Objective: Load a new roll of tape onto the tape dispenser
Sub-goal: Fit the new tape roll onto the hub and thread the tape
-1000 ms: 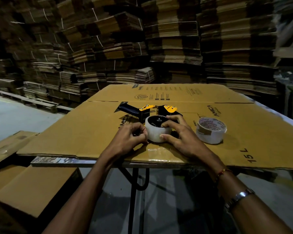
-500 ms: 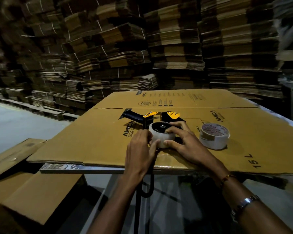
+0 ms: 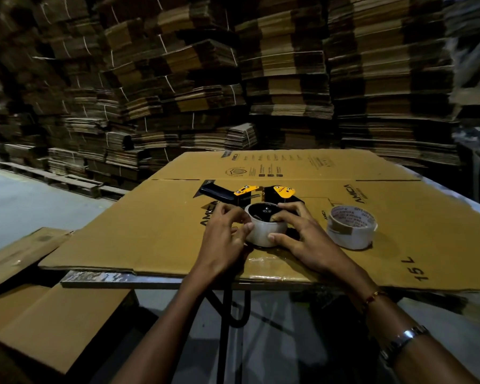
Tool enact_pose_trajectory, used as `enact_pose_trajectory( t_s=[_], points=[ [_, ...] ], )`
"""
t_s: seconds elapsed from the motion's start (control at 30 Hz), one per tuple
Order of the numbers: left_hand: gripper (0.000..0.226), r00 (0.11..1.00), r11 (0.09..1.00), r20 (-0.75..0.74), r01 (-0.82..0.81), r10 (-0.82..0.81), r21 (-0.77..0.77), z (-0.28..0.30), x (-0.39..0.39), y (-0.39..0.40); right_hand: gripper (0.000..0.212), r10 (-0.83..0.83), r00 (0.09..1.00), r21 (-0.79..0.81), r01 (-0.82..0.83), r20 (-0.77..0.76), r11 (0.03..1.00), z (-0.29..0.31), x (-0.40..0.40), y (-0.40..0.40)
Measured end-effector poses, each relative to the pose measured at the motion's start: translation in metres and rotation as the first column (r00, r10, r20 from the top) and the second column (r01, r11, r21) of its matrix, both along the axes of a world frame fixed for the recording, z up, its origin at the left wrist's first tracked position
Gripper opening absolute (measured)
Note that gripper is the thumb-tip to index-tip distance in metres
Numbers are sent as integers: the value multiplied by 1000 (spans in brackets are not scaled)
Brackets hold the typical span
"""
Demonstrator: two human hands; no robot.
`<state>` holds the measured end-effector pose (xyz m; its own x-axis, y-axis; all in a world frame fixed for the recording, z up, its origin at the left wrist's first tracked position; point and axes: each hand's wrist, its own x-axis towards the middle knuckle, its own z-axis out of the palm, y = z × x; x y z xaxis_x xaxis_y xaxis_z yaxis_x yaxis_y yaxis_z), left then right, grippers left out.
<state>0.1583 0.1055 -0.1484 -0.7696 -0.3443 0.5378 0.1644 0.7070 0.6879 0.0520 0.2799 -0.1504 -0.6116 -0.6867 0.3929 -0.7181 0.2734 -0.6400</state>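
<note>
Roll: white tape roll (image 3: 264, 231) sits over the hub of the tape dispenser (image 3: 261, 196), near the bench (image 3: 100, 279) front edge.
Left hand: left hand (image 3: 224, 239), fingers curled against the roll's left side, gripping it.
Right hand: right hand (image 3: 302, 234), fingers curled over rim and wall, holding it.
Done: roll looks mounted.
Left: seating fully and threading, I judge.
Aside: second roll (image 3: 351, 227) lies well right, on the flattened carton (image 3: 150, 231).
</note>
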Motion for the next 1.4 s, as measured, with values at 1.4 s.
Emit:
enact_pose_trajectory(
  t_s=[1.4],
  points=[
    [15,853,932,387,358,-350,51,34,2,-75,21,23,999,-19,-23,44,1000,1,0,2]
  ],
)
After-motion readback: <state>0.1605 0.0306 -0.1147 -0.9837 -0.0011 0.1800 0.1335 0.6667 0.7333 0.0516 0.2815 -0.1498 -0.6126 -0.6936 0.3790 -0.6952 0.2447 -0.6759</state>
